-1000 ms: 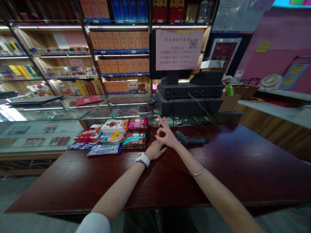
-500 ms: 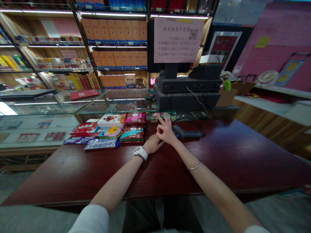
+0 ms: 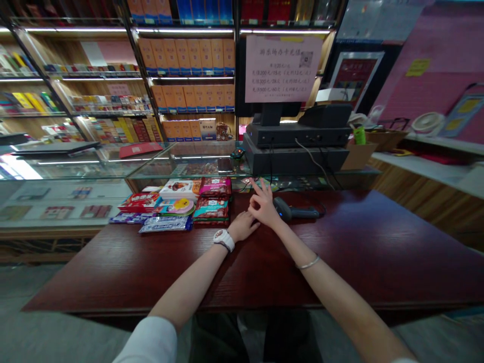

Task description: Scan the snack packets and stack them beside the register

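My left hand (image 3: 242, 227), with a white watch on its wrist, lies flat on the dark red table (image 3: 359, 252); its fingertips are tucked under my right hand. My right hand (image 3: 262, 204) hovers just above it, thumb and forefinger pinched in a ring, the other fingers spread upward. Nothing shows in the pinch. A silver bangle sits on my right forearm. A black barcode scanner (image 3: 293, 212) lies right beside my right hand. A group of several snack packets (image 3: 181, 206) lies to the left of my left hand.
A black till with a screen and a pink notice (image 3: 298, 141) stands on the glass counter (image 3: 94, 166) behind the table. Shelves of boxed goods (image 3: 189, 65) fill the back wall. A cardboard box with a green bottle (image 3: 358, 146) stands at the right.
Both hands keep the same pose and place on the table. The view has shifted a little as my head moved.
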The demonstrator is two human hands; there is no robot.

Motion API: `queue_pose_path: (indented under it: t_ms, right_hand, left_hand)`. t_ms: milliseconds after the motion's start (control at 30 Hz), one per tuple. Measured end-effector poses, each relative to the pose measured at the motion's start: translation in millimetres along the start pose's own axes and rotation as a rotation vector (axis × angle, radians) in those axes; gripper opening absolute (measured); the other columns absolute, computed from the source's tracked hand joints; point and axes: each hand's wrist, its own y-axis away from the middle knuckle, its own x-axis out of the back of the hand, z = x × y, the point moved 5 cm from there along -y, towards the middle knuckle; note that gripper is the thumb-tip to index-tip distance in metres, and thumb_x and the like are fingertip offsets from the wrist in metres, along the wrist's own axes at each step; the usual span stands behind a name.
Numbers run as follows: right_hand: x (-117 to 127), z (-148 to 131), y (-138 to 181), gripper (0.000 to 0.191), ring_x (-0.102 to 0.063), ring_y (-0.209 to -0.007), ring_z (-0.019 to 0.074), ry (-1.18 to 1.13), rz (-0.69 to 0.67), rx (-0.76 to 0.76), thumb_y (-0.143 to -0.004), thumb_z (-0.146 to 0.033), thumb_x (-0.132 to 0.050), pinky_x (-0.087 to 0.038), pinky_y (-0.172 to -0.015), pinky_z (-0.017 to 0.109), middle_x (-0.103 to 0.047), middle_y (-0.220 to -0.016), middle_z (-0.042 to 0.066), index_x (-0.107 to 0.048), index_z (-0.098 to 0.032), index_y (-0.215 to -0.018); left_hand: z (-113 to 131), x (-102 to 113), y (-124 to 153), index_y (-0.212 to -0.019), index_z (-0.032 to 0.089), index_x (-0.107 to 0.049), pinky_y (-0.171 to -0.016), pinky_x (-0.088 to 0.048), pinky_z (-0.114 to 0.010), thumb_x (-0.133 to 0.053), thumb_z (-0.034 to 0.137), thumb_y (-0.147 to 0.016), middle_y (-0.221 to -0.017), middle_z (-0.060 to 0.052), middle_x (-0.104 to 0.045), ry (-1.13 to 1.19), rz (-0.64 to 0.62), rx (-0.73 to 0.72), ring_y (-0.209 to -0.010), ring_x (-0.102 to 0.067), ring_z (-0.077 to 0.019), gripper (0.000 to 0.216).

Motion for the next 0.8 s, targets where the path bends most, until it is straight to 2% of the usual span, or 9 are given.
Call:
queue_pose_path:
  t_ms: [167, 300, 400, 500, 567, 667, 767, 800]
  right_hand:
    - [4.0, 0.7, -1.1, 0.017, -0.019, -0.150, 0.0333, -0.087, 0.038, -0.022, -0.070, -0.017, -0.050, -0.012, -0.117, 0.065, -0.040, -0.154, 0.009, -0.036, -0.024, -0.063]
    - [11.0, 2.0, -0.7, 0.020, -0.043, -0.138, 0.0292, -0.206, 0.149, -0.104, -0.072, -0.018, -0.048, -0.035, -0.112, 0.052, -0.054, -0.143, 0.011, -0.031, -0.026, -0.064]
    - [14.1, 8.1, 1.7, 0.018, -0.061, -0.114, 0.0266, -0.291, 0.263, -0.202, -0.073, -0.019, -0.047, -0.046, -0.101, 0.047, -0.063, -0.129, 0.013, -0.033, -0.027, -0.064]
    - [9.9, 13.7, 4.0, 0.015, -0.065, -0.095, 0.0248, -0.355, 0.307, -0.264, -0.075, -0.023, -0.049, -0.051, -0.092, 0.045, -0.066, -0.115, 0.012, -0.038, -0.026, -0.065]
    - [4.0, 14.6, 4.8, 0.016, -0.064, -0.090, 0.0233, -0.369, 0.283, -0.272, -0.076, -0.025, -0.050, -0.052, -0.089, 0.042, -0.066, -0.110, 0.011, -0.038, -0.026, -0.064]
    - [-7.8, 12.3, 5.4, 0.016, -0.064, -0.091, 0.0224, -0.372, 0.193, -0.263, -0.078, -0.027, -0.051, -0.054, -0.086, 0.040, -0.065, -0.109, 0.011, -0.041, -0.025, -0.066]
    - [-22.2, 5.9, 6.9, 0.004, -0.062, -0.107, 0.0237, -0.341, 0.075, -0.221, -0.079, -0.027, -0.052, -0.051, -0.095, 0.041, -0.063, -0.117, 0.011, -0.054, -0.023, -0.079]
    - [-27.8, 3.0, 8.0, 0.012, -0.059, -0.115, 0.0243, -0.318, 0.032, -0.202, -0.079, -0.028, -0.054, -0.048, -0.101, 0.042, -0.061, -0.123, 0.012, -0.058, -0.022, -0.089]
  left_hand:
    - [2.5, 1.2, 1.6, -0.125, 0.016, -0.059, -0.111, -0.041, -0.043, -0.052, 0.031, -0.095, -0.132, -0.012, -0.063, -0.027, -0.010, -0.003, -0.123, -0.058, -0.0249, 0.033]
    - [7.8, 9.1, 2.7, -0.120, 0.018, -0.062, -0.109, -0.042, -0.045, -0.050, 0.026, -0.094, -0.129, -0.011, -0.065, -0.044, -0.038, -0.021, -0.121, -0.059, -0.0249, 0.029]
    - [9.3, 27.5, 3.7, -0.108, 0.018, -0.068, -0.110, -0.041, -0.046, -0.047, 0.020, -0.094, -0.116, -0.009, -0.071, -0.095, -0.020, -0.037, -0.109, -0.065, -0.0239, 0.026]
    - [2.0, 57.8, 9.7, -0.101, 0.018, -0.070, -0.106, -0.043, -0.043, -0.045, 0.019, -0.093, -0.104, -0.009, -0.074, -0.166, 0.072, -0.025, -0.100, -0.067, -0.0232, 0.026]
    - [-9.0, 80.1, 19.2, -0.102, 0.020, -0.070, -0.097, -0.049, -0.038, -0.046, 0.019, -0.092, -0.102, -0.007, -0.074, -0.145, 0.151, 0.002, -0.099, -0.067, -0.0224, 0.026]
    - [-31.6, 107.6, 42.2, -0.106, 0.022, -0.068, -0.095, -0.050, -0.034, -0.043, 0.022, -0.094, -0.106, -0.005, -0.072, -0.087, 0.256, 0.038, -0.101, -0.066, -0.0202, 0.027]
    - [-56.8, 124.6, 71.1, -0.111, 0.022, -0.065, -0.101, -0.047, -0.037, -0.043, 0.027, -0.095, -0.114, -0.007, -0.069, -0.167, 0.367, 0.097, -0.110, -0.062, -0.0220, 0.028]
    - [-64.1, 127.1, 80.2, -0.114, 0.022, -0.064, -0.103, -0.045, -0.038, -0.044, 0.029, -0.094, -0.117, -0.007, -0.067, -0.197, 0.382, 0.106, -0.113, -0.060, -0.0227, 0.029]
